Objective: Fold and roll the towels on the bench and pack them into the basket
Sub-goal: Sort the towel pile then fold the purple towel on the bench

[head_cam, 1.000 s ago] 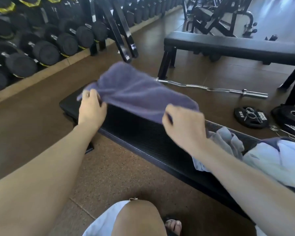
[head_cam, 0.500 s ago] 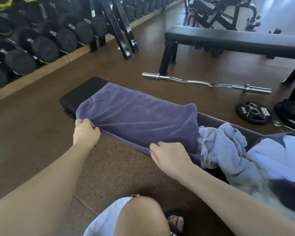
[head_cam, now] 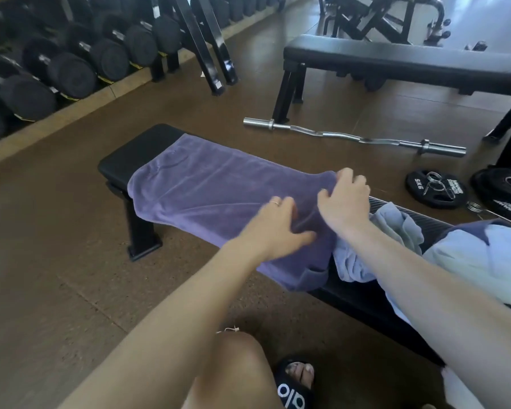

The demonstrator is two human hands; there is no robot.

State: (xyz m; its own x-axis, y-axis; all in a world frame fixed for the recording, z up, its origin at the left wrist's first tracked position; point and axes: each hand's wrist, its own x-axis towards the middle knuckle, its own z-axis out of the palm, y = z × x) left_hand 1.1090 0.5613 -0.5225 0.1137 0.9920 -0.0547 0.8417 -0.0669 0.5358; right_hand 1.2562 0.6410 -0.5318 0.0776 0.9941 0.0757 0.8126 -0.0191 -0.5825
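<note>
Towel (head_cam: 219, 190), purple, lies spread across the counter (head_cam: 115, 165), its near edge hanging over. Left hand (head_cam: 273, 224) rests flat on the towel, fingers spread; right hand (head_cam: 344, 199) pinches the towel's right end. Pale towels (head_cam: 396, 231) are heaped right of the towel

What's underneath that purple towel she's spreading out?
The purple towel lies on a black bench, whose bare end shows at the far left. Both hands, left hand and right hand, are on it. The pad beneath is covered.
</note>
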